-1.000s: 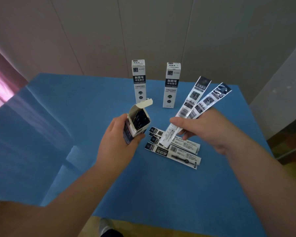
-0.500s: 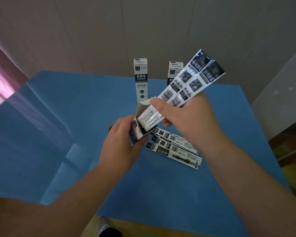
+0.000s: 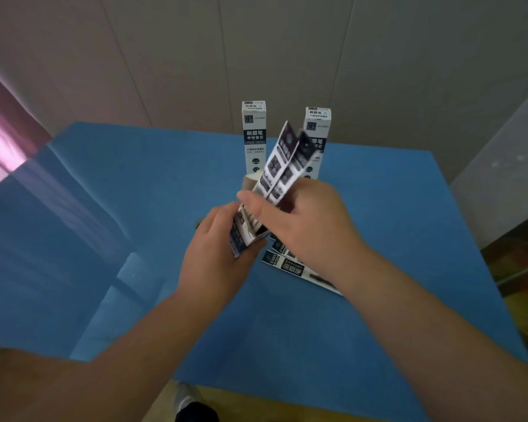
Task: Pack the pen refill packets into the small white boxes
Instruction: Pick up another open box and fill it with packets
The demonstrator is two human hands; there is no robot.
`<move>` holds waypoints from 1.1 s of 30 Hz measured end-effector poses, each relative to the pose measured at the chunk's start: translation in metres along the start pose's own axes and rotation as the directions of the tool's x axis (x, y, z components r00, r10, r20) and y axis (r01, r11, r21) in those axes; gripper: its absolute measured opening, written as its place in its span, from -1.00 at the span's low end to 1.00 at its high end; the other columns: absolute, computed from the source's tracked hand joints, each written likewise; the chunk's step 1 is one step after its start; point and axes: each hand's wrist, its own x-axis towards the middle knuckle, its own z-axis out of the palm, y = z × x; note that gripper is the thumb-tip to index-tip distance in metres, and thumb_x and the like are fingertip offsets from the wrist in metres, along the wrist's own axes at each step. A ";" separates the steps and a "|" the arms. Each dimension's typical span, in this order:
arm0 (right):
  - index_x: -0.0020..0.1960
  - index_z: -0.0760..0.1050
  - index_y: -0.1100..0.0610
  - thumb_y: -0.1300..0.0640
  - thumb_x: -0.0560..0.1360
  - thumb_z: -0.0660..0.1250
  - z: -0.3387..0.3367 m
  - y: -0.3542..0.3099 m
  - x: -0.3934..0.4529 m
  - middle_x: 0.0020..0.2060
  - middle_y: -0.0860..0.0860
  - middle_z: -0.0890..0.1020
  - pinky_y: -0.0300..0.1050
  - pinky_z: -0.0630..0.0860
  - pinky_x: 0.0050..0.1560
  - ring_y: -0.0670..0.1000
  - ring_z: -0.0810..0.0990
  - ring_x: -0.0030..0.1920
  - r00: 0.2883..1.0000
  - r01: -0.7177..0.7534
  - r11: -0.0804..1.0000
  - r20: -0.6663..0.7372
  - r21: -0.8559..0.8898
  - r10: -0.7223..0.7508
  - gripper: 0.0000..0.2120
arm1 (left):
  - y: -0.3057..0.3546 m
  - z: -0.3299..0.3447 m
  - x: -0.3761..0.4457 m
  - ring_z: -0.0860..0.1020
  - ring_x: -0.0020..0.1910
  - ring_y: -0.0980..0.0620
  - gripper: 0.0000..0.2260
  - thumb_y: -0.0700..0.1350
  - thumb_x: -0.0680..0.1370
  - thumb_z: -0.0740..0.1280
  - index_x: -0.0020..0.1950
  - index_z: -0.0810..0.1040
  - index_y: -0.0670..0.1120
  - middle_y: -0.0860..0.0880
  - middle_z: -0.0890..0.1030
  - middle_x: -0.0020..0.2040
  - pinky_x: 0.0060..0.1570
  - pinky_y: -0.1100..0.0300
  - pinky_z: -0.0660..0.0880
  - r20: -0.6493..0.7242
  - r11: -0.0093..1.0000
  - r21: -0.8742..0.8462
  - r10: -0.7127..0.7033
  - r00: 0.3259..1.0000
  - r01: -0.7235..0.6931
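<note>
My left hand [image 3: 217, 254] grips a small white box [image 3: 241, 236] with its top flap open, held above the blue table. My right hand [image 3: 305, 220] pinches two long pen refill packets [image 3: 282, 166]; their lower ends sit inside the box mouth and their dark tops stick up and away from me. A few more refill packets [image 3: 290, 264] lie flat on the table just under my right wrist, partly hidden by it. Two closed white boxes stand upright behind: one [image 3: 254, 135] at the left, the other [image 3: 319, 129] at the right, partly hidden by the held packets.
The blue table [image 3: 378, 226] ends at a near edge by my forearms and a right edge beside a grey panel [image 3: 500, 166]. A beige wall rises behind the boxes. A pink curtain [image 3: 0, 138] hangs at the left.
My right hand carried the two packets left from beside the box to its open mouth and pushed them lower in. The left hand stayed holding the box.
</note>
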 end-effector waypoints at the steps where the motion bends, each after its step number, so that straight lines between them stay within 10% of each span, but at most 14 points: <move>1: -0.16 0.59 0.07 -0.28 0.55 0.25 -0.002 -0.002 0.000 -0.30 -0.03 0.67 -0.01 0.59 -0.21 -0.08 0.64 -0.25 1.000 0.019 1.000 0.010 0.004 -0.019 -0.57 | -0.001 0.000 0.000 0.51 0.13 0.15 -0.54 0.15 0.46 0.47 0.30 0.43 0.14 0.28 0.48 0.12 -0.03 0.32 0.41 0.001 1.000 -0.009 -0.006 1.000 0.006; 13: -0.18 0.55 -0.02 -0.21 0.45 0.45 0.002 0.004 -0.002 -0.33 -0.13 0.61 -0.20 0.50 -0.34 -0.17 0.59 -0.27 1.000 -0.002 0.999 0.015 -0.051 0.003 -0.73 | 0.005 -0.002 0.001 0.42 0.09 0.45 -0.56 0.27 0.36 0.30 0.23 0.39 0.29 0.56 0.38 0.11 -0.07 0.48 0.31 0.017 0.999 -0.045 -0.025 1.000 0.026; 20: 0.06 0.60 -0.11 -0.01 0.45 0.47 -0.003 0.010 -0.012 -0.26 -0.21 0.61 -0.37 0.43 -0.32 -0.13 0.52 -0.37 0.994 0.075 0.993 -0.090 0.096 -0.066 -0.81 | 0.002 0.000 0.000 0.48 0.12 0.21 -0.53 0.24 0.40 0.35 0.27 0.44 0.15 0.24 0.51 0.11 -0.06 0.43 0.33 0.019 0.999 -0.038 -0.034 0.999 0.035; 29: 0.03 0.58 -0.11 -0.03 0.47 0.49 0.000 0.010 -0.008 -0.17 -0.24 0.63 -0.42 0.28 -0.31 -0.33 0.48 -0.31 0.983 0.116 0.982 -0.123 -0.150 -0.135 -0.84 | 0.004 0.000 0.003 0.48 0.14 0.22 -0.54 0.24 0.42 0.34 0.29 0.47 0.14 0.26 0.51 0.10 -0.01 0.43 0.34 0.018 0.997 -0.058 -0.043 0.999 0.044; 33: 0.01 0.70 -0.01 0.07 0.56 0.41 -0.007 0.017 -0.005 -0.07 -0.14 0.53 -0.25 0.43 -0.15 -0.21 0.48 -0.15 0.969 0.245 0.942 0.096 -0.229 -0.228 -0.91 | 0.005 0.001 0.003 0.50 0.11 0.17 -0.58 0.26 0.42 0.35 0.22 0.44 0.18 0.24 0.50 0.08 -0.02 0.38 0.36 0.018 0.998 -0.050 -0.029 0.999 0.030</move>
